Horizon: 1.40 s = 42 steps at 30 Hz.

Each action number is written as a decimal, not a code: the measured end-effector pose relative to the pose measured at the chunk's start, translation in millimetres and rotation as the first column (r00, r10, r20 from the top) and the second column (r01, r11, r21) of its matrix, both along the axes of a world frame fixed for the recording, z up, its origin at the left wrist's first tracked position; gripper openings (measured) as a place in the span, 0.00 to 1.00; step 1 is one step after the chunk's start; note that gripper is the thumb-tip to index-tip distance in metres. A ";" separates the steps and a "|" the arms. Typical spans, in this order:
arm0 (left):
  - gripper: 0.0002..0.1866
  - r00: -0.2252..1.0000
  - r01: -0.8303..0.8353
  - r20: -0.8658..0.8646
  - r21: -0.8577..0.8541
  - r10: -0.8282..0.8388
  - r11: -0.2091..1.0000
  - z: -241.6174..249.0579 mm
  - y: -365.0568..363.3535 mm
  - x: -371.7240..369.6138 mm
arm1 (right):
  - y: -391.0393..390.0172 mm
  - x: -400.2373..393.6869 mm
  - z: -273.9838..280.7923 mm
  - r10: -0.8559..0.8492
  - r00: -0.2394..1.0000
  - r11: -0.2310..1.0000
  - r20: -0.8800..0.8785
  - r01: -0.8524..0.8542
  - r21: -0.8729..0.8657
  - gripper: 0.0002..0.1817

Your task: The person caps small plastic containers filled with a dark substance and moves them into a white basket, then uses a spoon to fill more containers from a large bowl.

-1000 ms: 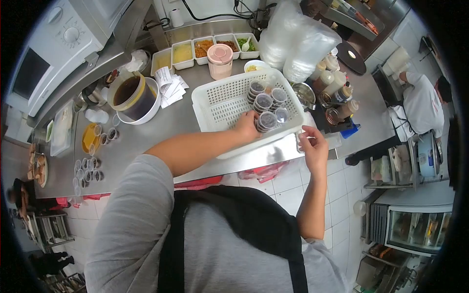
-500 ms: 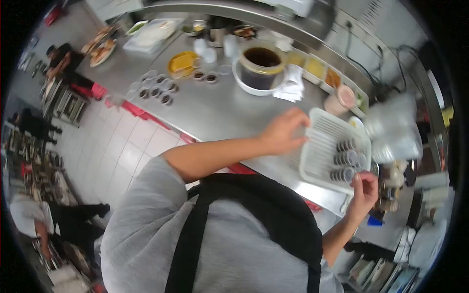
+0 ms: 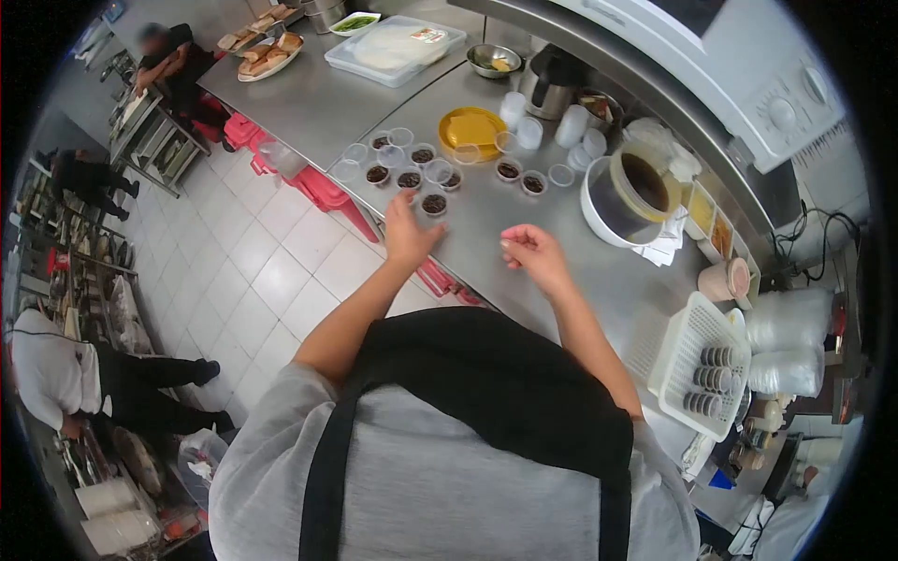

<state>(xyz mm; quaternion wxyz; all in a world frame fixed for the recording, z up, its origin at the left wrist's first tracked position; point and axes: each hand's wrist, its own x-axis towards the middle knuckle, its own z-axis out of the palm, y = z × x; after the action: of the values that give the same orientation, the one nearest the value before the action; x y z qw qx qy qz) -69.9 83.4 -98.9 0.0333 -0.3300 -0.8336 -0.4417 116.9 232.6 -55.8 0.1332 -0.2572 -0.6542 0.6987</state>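
My left hand (image 3: 412,234) reaches to the table's front edge with thumb and fingers apart. Its fingertips are right beside a small clear cup of dark sauce (image 3: 433,204), the nearest of a cluster. Farther right, my right hand (image 3: 537,256) hovers above the steel table with its fingers curled together, and nothing shows in them. Around the cluster lie clear round lids (image 3: 438,171). Two more filled cups (image 3: 508,169) stand to the right, close to a yellow dish (image 3: 470,131).
A tub of dark liquid (image 3: 641,185) sits in a white bowl (image 3: 599,220) at right. Stacked lidded cups (image 3: 713,378) lie in a white basket (image 3: 681,346). Red bins (image 3: 323,192) line the table's front edge. Other people (image 3: 168,70) stand at left.
Both hands have moved left, away from the basket, to the filled cups and the table in front of them. The view has swung left; the stacked cups remain in the basket.
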 end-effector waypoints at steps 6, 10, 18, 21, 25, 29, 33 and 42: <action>0.38 0.991 0.096 0.098 -0.038 -0.092 0.995 -0.3 11.4 -14.0 | -5.2 -44.1 -26.5 -0.133 0.987 0.967 0.085 0.149 -0.205 0.10; 0.38 0.920 0.328 0.201 0.070 -0.336 0.942 -3.1 2.7 0.2 | 0.1 -49.9 -36.0 -0.261 0.962 0.861 0.083 0.270 -0.430 0.14; 0.42 0.720 0.553 0.403 0.157 -0.564 0.818 -2.8 23.7 36.1 | 18.9 -16.6 -37.3 -0.094 0.995 0.995 0.029 0.094 0.026 0.11; 0.42 0.676 0.565 0.431 0.216 -0.597 0.796 -2.2 28.2 39.9 | 7.0 -12.1 -34.4 -0.060 0.997 0.805 0.038 0.026 0.593 0.09; 0.40 0.589 0.548 0.467 0.369 -0.660 0.751 -11.2 28.6 37.3 | -0.2 -11.3 -36.2 -0.091 0.995 0.767 0.045 0.041 0.640 0.11; 0.35 0.595 0.479 0.569 0.316 -0.568 0.819 -10.1 34.6 35.5 | 1.8 -11.9 -44.3 -0.103 0.994 0.799 -0.044 0.109 0.591 0.10; 0.28 0.644 0.496 0.563 0.209 -0.519 0.843 -6.4 42.2 34.2 | 13.4 -16.8 -49.1 -0.109 0.990 0.965 0.090 0.083 0.250 0.09; 0.27 0.536 0.517 0.748 0.076 -0.392 0.852 2.9 62.9 20.7 | 36.7 -32.2 -19.9 0.114 0.932 0.989 0.343 -0.140 0.054 0.12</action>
<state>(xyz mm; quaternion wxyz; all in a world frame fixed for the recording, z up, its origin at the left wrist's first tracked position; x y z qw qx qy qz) -49.2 146.3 -96.0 -0.4495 -0.3285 -0.6893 -0.4635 84.6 269.2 -75.7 -0.0168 -0.3253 -0.7093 0.6251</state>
